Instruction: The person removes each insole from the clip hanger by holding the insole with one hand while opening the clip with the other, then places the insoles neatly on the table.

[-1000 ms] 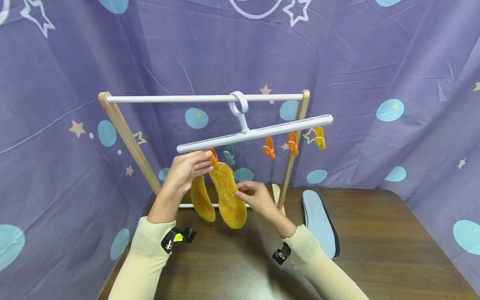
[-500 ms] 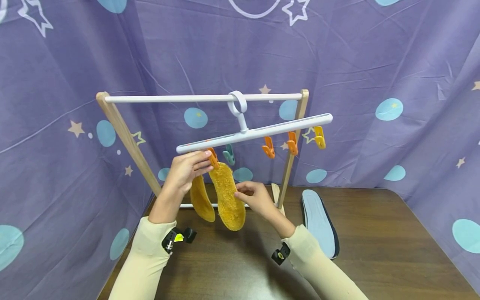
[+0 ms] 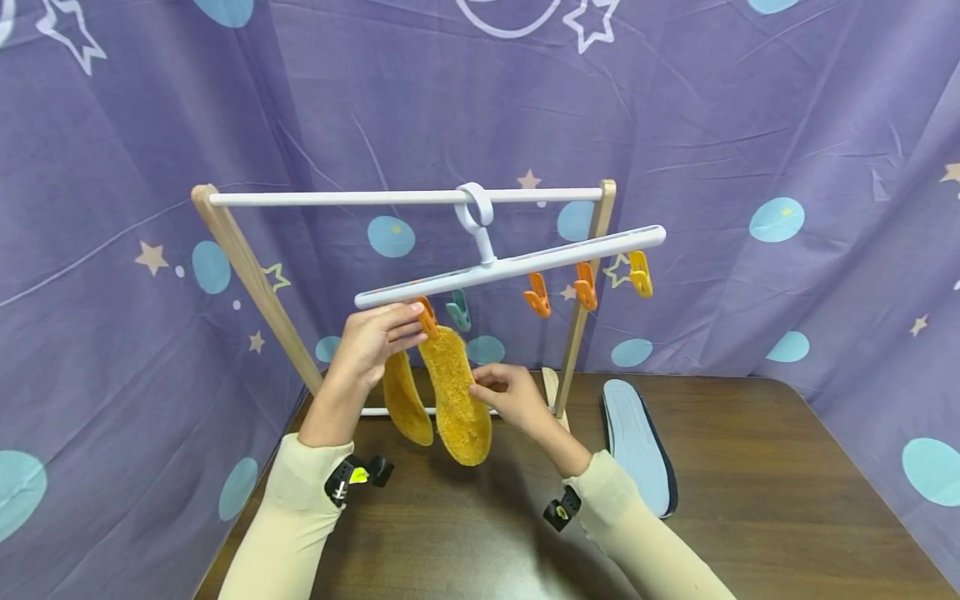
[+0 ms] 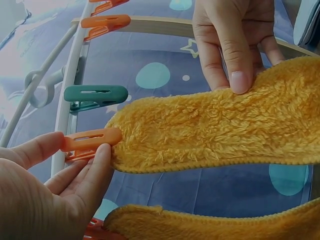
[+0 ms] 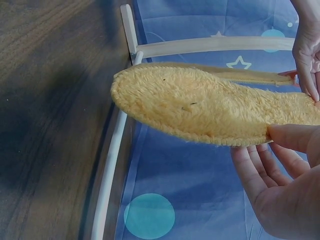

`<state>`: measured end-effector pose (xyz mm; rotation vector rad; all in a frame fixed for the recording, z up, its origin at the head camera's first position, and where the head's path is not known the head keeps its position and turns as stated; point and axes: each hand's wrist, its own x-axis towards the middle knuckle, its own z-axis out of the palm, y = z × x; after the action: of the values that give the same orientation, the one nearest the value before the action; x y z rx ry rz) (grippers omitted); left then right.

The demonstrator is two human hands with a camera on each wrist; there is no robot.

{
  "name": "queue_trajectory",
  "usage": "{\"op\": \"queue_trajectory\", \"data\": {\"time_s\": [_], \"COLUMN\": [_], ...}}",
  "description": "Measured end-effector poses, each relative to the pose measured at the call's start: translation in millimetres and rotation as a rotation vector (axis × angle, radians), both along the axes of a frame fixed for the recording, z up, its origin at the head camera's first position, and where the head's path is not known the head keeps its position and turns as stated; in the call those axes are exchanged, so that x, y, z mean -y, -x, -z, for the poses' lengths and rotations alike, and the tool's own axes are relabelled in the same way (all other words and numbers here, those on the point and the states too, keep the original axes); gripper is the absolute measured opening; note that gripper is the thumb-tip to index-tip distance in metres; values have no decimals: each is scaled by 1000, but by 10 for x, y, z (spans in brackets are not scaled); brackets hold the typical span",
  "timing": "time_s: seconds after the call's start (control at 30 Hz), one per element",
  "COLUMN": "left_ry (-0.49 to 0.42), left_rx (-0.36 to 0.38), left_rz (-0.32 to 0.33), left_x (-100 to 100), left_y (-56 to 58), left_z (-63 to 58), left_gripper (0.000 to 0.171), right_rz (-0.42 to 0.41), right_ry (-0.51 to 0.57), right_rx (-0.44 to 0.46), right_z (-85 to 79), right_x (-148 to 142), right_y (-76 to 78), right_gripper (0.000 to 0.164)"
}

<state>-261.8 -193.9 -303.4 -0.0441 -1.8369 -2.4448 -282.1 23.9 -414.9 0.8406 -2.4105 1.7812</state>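
Observation:
A fluffy yellow insole (image 3: 453, 392) hangs below the tilted white hanger (image 3: 510, 268). My left hand (image 3: 372, 340) pinches an orange clip (image 4: 95, 140) at the insole's upper end; in the left wrist view the clip overlaps that end. With thumb and fingers, my right hand (image 3: 513, 396) grips the insole's edge near mid-length, as the right wrist view also shows the thumb (image 5: 295, 136) on the fluffy face. Behind my left hand, a second yellow insole (image 3: 405, 404) hangs from another orange clip (image 4: 95, 229), partly hidden.
A green clip (image 3: 459, 311), two orange clips and a yellow clip (image 3: 640, 275) hang along the hanger. Its hook loops over the rack's white rod (image 3: 337, 198), between wooden legs. A light blue insole (image 3: 637, 446) with a dark edge lies on the brown table (image 3: 787, 483), right.
The held yellow insole's lower end has dropped slightly. The hanger's left end sits a touch lower. Both hands keep their grips almost in place.

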Motion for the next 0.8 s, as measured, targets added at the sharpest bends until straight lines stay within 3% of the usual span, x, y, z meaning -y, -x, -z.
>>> {"op": "queue_trajectory", "data": {"time_s": [0.27, 0.5, 0.7, 0.8], "left_ry": [7, 10, 11, 12], "left_rx": [1, -3, 0, 0], "left_rz": [-1, -11, -22, -26], "left_x": [6, -5, -28, -34], "left_y": [4, 1, 9, 17], "left_z": [12, 23, 36, 41], "left_gripper": [31, 28, 27, 27], "right_rz": [3, -21, -14, -8], "right_ry": [-3, 1, 2, 8], "right_rx": [14, 25, 40, 27], "right_z": [-3, -285, -29, 11], "right_x": [9, -8, 17, 11], "right_y": [-10, -223, -31, -8], "right_gripper": [18, 17, 18, 19]}}
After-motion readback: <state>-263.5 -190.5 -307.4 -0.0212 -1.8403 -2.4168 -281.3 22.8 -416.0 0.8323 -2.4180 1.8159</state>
